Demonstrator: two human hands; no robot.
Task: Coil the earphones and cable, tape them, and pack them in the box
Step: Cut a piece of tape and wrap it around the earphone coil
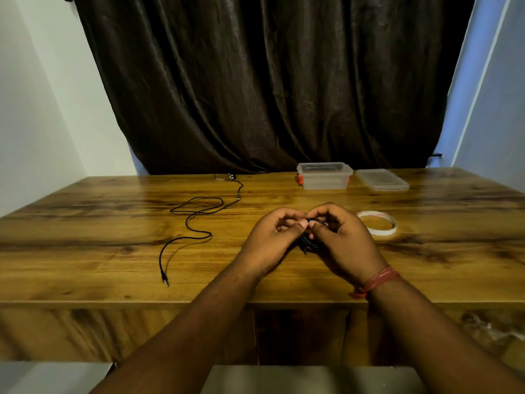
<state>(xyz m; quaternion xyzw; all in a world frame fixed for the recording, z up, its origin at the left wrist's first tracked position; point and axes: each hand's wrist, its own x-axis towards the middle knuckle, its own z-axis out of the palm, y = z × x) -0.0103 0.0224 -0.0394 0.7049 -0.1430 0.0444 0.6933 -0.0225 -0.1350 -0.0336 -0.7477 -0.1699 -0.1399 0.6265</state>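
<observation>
Over the middle of the wooden table [85, 251], my left hand [272, 237] and my right hand [341, 240] meet, and both pinch a small coil of black cable [308, 241] between them; most of the coil is hidden by my fingers. The black earphones [196, 220] lie uncoiled to the left, their jack near the front edge and the earbuds at the far edge. To the right of my right hand lies a white tape roll [379, 223]. The clear plastic box [325, 176] stands open at the back.
The box's clear lid [382, 180] lies flat to the right of the box. A dark curtain [255, 81] hangs behind the table. A red thread band [377, 281] is on my right wrist.
</observation>
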